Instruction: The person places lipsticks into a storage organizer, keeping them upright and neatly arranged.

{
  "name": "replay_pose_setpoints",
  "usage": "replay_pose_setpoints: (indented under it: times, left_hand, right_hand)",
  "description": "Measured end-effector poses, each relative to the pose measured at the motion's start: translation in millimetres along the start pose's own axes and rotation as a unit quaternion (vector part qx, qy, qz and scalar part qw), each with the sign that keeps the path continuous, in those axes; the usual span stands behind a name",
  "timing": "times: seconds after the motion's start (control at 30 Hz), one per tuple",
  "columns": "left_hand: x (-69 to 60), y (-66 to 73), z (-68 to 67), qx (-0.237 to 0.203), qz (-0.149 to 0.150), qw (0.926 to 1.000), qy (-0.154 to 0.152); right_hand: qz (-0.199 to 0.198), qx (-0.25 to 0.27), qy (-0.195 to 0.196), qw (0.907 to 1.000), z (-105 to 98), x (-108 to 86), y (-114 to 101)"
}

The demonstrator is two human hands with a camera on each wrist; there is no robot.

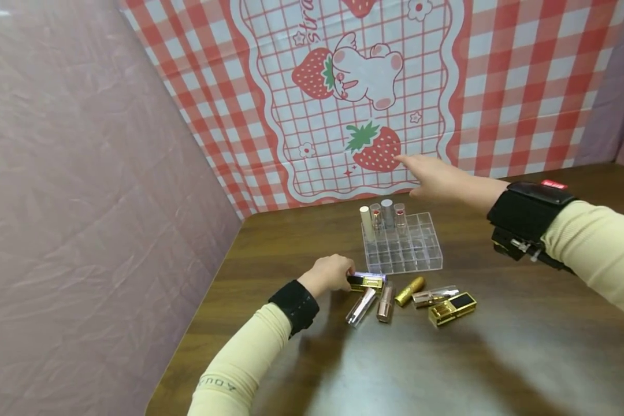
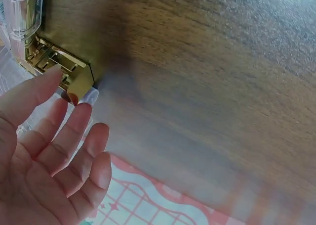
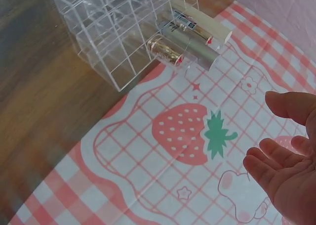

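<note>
My left hand [image 1: 331,273] reaches low over the table beside a gold lipstick tube with a black panel [image 1: 365,283]. In the left wrist view its thumb and loosely bent fingers are spread around the near end of that gold tube [image 2: 74,74]; contact is unclear. A lavender tube [image 1: 377,277] lies right behind it. My right hand [image 1: 437,176] hovers, holding nothing, beyond the clear lipstick organizer [image 1: 434,242]. Standing in the organizer's back row are a cream tube [image 1: 366,222], a grey-capped tube [image 1: 387,214] and two clear-capped lipsticks.
In front of the organizer lie a clear-capped pink tube [image 1: 361,307], a rose-gold tube [image 1: 385,303], a gold rounded tube [image 1: 410,290], another clear-capped lipstick [image 1: 431,297] and a gold-and-black tube [image 1: 452,309]. A strawberry-print cloth [image 1: 343,115] hangs behind the wooden table [image 1: 270,248].
</note>
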State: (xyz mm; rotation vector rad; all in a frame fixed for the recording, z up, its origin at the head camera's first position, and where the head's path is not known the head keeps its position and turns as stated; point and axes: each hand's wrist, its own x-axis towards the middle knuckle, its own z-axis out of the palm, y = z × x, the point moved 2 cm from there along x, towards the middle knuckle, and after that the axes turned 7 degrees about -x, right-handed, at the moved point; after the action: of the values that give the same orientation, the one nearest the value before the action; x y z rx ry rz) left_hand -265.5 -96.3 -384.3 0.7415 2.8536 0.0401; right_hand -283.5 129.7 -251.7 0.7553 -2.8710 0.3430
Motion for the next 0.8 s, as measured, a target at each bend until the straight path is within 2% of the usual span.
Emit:
replay_pose_setpoints:
  times: [0.3, 0.5, 0.67, 0.8]
  left_hand:
    - [4.8, 3.5, 6.9, 0.034, 0.001, 0.9994, -0.004]
    - [6.2, 6.5, 9.5, 0.061, 0.013, 0.9981, 0.005]
    - [5.1, 5.8, 4.9, 0.055, 0.015, 0.9984, 0.004]
    - [3.1, 6.2, -4.2, 0.049, 0.018, 0.9987, 0.002]
  right_hand:
    - [-0.012, -0.018, 0.008, 0.9997, 0.4, -8.7, 6.9]
    - [-0.002, -0.019, 0.010, 0.9998, 3.2, -13.3, 10.1]
    - [0.006, -0.005, 0.001, 1.0000, 4.1, -16.5, 11.9]
    - [0.005, -0.001, -0.001, 1.0000, 5.3, -17.7, 12.7]
